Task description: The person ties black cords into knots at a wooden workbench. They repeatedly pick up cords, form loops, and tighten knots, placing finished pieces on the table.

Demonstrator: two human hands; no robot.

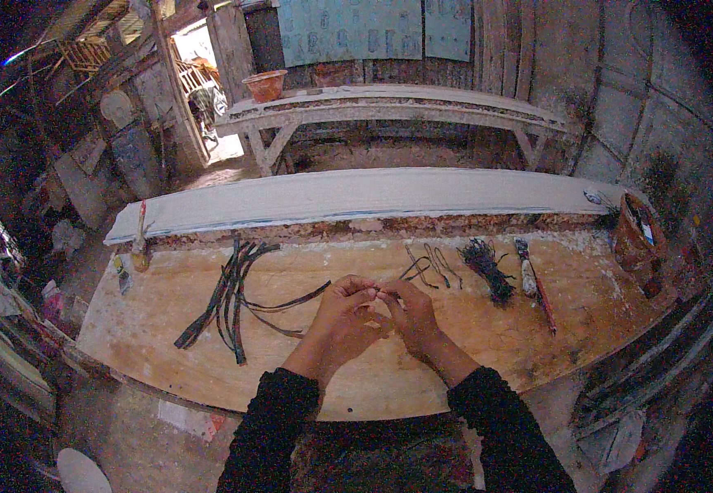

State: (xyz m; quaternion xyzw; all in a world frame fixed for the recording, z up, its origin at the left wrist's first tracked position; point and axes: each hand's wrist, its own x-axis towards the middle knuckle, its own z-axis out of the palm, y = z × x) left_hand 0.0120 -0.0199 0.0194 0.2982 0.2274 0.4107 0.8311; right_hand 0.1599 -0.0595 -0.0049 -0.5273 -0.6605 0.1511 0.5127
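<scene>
1. On my feed, left hand (pixel 345 311) and right hand (pixel 411 312) pinched a tiny dark piece (pixel 378 291) between fingertips, seemingly for control; couldn't identify it.
2. Dark strips (pixel 236 281) lay left, fanned, probably for easy reach.

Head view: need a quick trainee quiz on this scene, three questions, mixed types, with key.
1. Multiple choice. Where is the pile of black strips?
A) Right of both hands
B) Left of both hands
C) Underneath the right forearm

2. True or false. The left hand and right hand meet at the fingertips.

3. Put in order, from left to right in the picture: red stick, frayed dark bundle, orange-brown bowl.

Key:
1. B
2. True
3. Orange-brown bowl, frayed dark bundle, red stick
</scene>
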